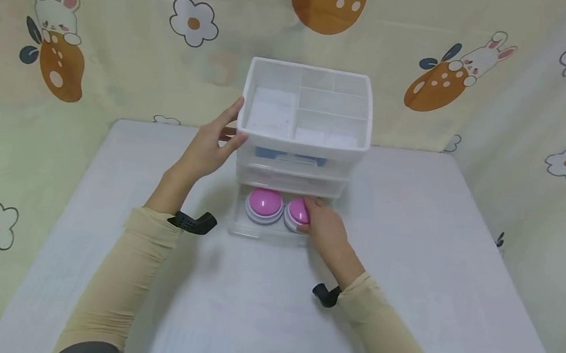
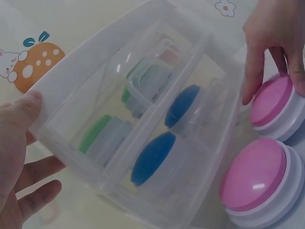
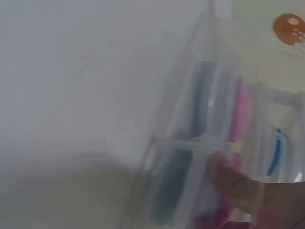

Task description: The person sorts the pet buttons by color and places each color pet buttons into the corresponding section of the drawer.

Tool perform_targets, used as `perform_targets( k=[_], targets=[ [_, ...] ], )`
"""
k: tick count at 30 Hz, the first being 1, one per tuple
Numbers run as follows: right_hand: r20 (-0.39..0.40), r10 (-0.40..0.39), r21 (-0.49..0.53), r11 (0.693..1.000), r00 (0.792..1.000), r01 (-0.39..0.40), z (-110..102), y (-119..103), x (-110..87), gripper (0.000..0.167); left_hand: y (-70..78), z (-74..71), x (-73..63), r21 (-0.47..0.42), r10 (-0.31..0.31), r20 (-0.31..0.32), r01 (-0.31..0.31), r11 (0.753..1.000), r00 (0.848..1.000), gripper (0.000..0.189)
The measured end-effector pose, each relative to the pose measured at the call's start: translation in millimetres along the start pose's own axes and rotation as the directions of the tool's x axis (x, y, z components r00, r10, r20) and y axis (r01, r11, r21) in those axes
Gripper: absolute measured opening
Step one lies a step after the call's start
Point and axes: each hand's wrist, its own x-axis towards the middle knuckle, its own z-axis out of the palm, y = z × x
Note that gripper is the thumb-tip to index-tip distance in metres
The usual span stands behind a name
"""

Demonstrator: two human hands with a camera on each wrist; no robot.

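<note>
A white drawer organizer [image 1: 303, 143] with clear drawers stands toward the back of the table. My left hand [image 1: 207, 149] rests on its upper left side, thumb at the front corner and fingers spread along the side. The bottom drawer [image 1: 249, 232] is pulled out and bears two pink-topped push buttons, a left one [image 1: 265, 202] and a right one [image 1: 296, 209]. My right hand [image 1: 328, 232] grips the right pink button between thumb and fingers, inside the drawer. Through the upper drawers, the left wrist view shows blue-topped buttons [image 2: 153, 160] and green-topped buttons [image 2: 95, 132].
The organizer's top tray [image 1: 270, 110] has several compartments. A white cloth covers the table [image 1: 255, 314]. Behind and at the sides hangs a patterned curtain [image 1: 132, 64]. A black wrist camera [image 1: 192, 222] sits on the left arm, another [image 1: 325, 295] on the right.
</note>
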Motion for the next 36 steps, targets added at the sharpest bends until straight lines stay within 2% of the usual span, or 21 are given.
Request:
perform_targets(
  k=[4,9,11,14,17,20,24,27,31,35,36],
  targets=[
    [-0.062,0.051,-0.025,0.998,0.997,-0.052,6.4,-1.7,11.3,0.066,-0.5,-3.0,0.0,0.002,-0.016,-0.009,0.016,1.0,1.0,0.071],
    [-0.046,0.131,-0.028,0.991,0.99,-0.132,4.9,-6.6,15.1,0.079,-3.2,-4.3,1.4,0.005,0.002,-0.026,-0.002,1.0,1.0,0.07],
    [-0.039,0.142,-0.042,0.989,0.989,-0.143,1.3,-9.8,8.9,0.075,-4.3,-3.8,1.6,0.006,0.017,-0.014,-0.017,1.0,1.0,0.07],
    [-0.022,0.089,-0.079,0.993,0.996,-0.091,-3.7,-21.6,-2.8,0.055,-5.3,-4.6,0.5,0.009,0.016,-0.013,-0.016,1.0,1.0,0.07],
    [0.003,-0.064,-0.137,0.988,0.998,0.064,-1.7,-36.1,-9.7,0.039,-6.8,-7.1,-0.9,0.013,-0.003,-0.041,0.003,1.0,0.999,0.07],
    [-0.024,-0.226,-0.171,0.961,0.974,0.219,7.5,-41.2,-11.3,0.027,-7.0,-8.3,-1.1,0.008,-0.004,-0.052,0.005,1.0,0.999,0.07],
    [-0.185,-0.308,-0.19,0.943,0.933,0.274,19.9,-30.2,-11.0,0.024,-4.7,-5.8,0.8,0.007,0.01,-0.008,-0.009,1.0,1.0,0.07],
    [-0.312,-0.322,-0.177,0.944,0.894,0.278,24.2,-20.2,-7.6,0.028,-3.1,-3.9,1.7,0.01,0.022,-0.001,-0.022,1.0,1.0,0.07],
    [-0.424,-0.323,-0.161,0.946,0.846,0.28,29.2,-11.1,-1.4,0.028,-2.9,-2.0,0.8,0.005,0.05,-0.019,-0.05,0.999,0.999,0.069],
    [-0.491,-0.28,-0.162,0.96,0.825,0.23,33.7,-7.7,-3.2,0.026,-2.3,0.7,0.0,-0.002,0.064,-0.007,-0.064,0.998,0.998,0.069],
    [-0.494,-0.267,-0.163,0.963,0.827,0.213,33.9,-8.3,-4.9,0.024,-2.0,1.1,0.0,-0.004,0.067,-0.004,-0.067,0.998,0.998,0.069]
  ],
)
